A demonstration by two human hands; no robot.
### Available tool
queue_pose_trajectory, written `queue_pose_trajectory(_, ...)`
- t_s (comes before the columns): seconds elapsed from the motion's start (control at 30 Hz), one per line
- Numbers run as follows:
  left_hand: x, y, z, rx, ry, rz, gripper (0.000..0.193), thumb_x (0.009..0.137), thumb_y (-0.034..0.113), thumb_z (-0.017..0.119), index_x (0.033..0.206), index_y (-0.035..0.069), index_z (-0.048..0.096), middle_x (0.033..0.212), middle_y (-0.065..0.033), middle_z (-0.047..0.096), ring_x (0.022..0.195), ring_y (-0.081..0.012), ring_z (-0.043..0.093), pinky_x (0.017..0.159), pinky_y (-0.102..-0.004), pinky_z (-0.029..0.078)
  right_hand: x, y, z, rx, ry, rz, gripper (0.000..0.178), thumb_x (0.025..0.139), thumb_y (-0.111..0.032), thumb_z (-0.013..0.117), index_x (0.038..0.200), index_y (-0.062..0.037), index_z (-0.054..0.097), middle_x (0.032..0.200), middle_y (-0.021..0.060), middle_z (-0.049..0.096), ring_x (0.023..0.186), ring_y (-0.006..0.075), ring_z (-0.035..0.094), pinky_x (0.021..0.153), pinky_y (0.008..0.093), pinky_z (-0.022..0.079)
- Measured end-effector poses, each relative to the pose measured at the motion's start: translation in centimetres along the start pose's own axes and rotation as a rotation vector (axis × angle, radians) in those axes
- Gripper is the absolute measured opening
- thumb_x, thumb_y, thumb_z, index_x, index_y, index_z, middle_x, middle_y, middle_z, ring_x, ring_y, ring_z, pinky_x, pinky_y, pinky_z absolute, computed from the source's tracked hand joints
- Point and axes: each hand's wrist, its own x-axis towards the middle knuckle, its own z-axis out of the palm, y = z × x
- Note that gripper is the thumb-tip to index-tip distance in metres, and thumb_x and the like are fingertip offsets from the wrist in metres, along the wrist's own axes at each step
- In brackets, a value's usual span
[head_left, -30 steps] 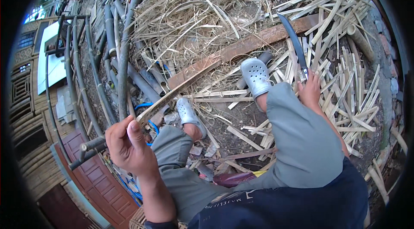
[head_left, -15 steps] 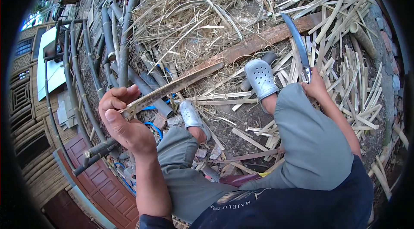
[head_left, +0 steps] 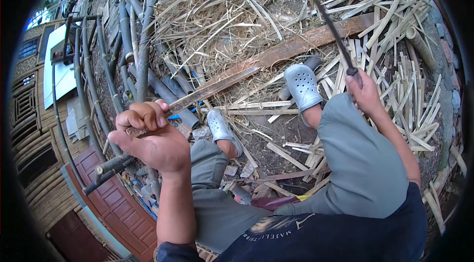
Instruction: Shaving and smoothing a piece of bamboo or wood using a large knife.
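Note:
My left hand (head_left: pixel 153 138) is closed around one end of a split bamboo strip (head_left: pixel 215 91), which slants away up and to the right, its far end over a long brown plank (head_left: pixel 296 44). In my right hand (head_left: pixel 364 95), the fingers are wrapped round the handle of a long machete (head_left: pixel 326 17). The blade points up and away from me, seen nearly edge-on, and stands apart from the bamboo strip.
Pale split bamboo strips (head_left: pixel 410 89) lie heaped at the right, beside a low stone edge (head_left: pixel 447 59). Shavings (head_left: pixel 207 20) cover the ground ahead. Bamboo poles (head_left: pixel 143 54) stand at the left, near a reddish door (head_left: pixel 116 202). My feet wear grey clogs (head_left: pixel 302 86).
My left hand has turned over, rolling the bamboo strip with it. The machete has swung up and leftward, its blade turning from broadside to nearly edge-on.

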Motion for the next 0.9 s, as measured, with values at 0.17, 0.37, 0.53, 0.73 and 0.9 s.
queue_pose_trajectory(0.17,-0.9,-0.3,0.0,0.171,0.106,0.059,0.047,0.1,0.054,0.036,0.075,0.015,0.031,0.064,0.0014,0.028,0.057,-0.0121,0.031,0.07,-0.0336,0.038,0.0,-9.9,2.3,-0.128,-0.507,-0.461,0.038,0.08,-0.031,0.067,0.107,-0.007,0.056,0.069,0.0149,0.062,0.065,0.0328,0.063,0.062,0.0411,0.05)
queue_pose_trajectory(0.37,-2.6,-0.2,0.6,0.261,0.107,0.14,0.047,0.1,0.055,0.033,0.076,0.015,0.027,0.064,0.0016,0.028,0.057,-0.0111,0.028,0.067,-0.0309,0.037,-0.8,-13.1,5.5,-0.199,-0.729,-0.621,0.041,0.089,-0.043,0.061,0.106,-0.0061,0.054,0.069,0.0168,0.063,0.068,0.0366,0.065,0.061,0.045,0.05)
queue_pose_trajectory(0.53,-4.4,-0.4,0.8,0.288,0.046,0.189,0.048,0.099,0.058,0.03,0.076,0.016,0.024,0.063,0.0018,0.029,0.056,-0.0101,0.029,0.064,-0.0291,0.034,-1.0,-11.9,6.8,-0.244,-0.767,-0.635,0.039,0.092,-0.042,0.058,0.102,-0.0048,0.053,0.064,0.0173,0.06,0.063,0.0385,0.063,0.058,0.046,0.049)
queue_pose_trajectory(0.73,-4.8,-0.4,0.8,0.288,0.004,0.181,0.049,0.097,0.06,0.029,0.076,0.016,0.024,0.063,0.0018,0.029,0.056,-0.0102,0.029,0.063,-0.028,0.034,-0.9,-12.4,7.0,-0.227,-0.749,-0.642,0.038,0.092,-0.041,0.057,0.102,-0.0044,0.053,0.066,0.02,0.06,0.065,0.0403,0.062,0.059,0.0489,0.048)
queue_pose_trajectory(0.9,-5.9,-0.2,0.9,0.342,-0.055,0.221,0.049,0.096,0.061,0.032,0.077,0.017,0.024,0.064,0.0017,0.03,0.057,-0.0104,0.031,0.063,-0.0279,0.034,0.2,-10.3,7.8,-0.321,-0.788,-0.509,0.037,0.092,-0.04,0.056,0.101,-0.0049,0.053,0.068,0.0192,0.061,0.066,0.0401,0.063,0.06,0.0486,0.049)
